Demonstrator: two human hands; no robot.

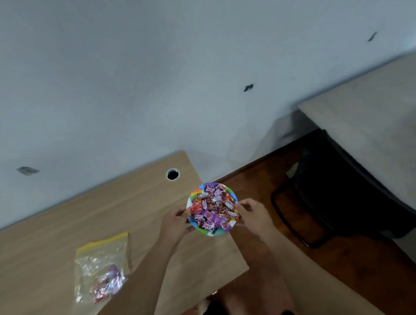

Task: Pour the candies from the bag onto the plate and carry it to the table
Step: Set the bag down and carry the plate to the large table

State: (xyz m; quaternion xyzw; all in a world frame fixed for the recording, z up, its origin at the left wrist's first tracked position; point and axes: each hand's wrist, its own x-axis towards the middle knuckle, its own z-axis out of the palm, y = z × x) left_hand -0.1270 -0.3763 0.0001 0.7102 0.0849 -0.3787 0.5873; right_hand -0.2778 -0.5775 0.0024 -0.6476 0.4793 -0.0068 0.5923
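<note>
We look down at our two bare forearms reaching up from the bottom of the frame. At lower left, a clear bag [101,267] with a yellow strip lies on the wooden bench [51,233], a few candies left inside. Just right of centre, our left hand [175,223] and right hand [251,213] are clamped on opposite rims of a colourful plate [192,200] heaped with candies [213,209] (red, pink and purple wrappers), at the bench's right end. Beyond it, a cable hole [172,174] and a white wall [152,76].
</note>
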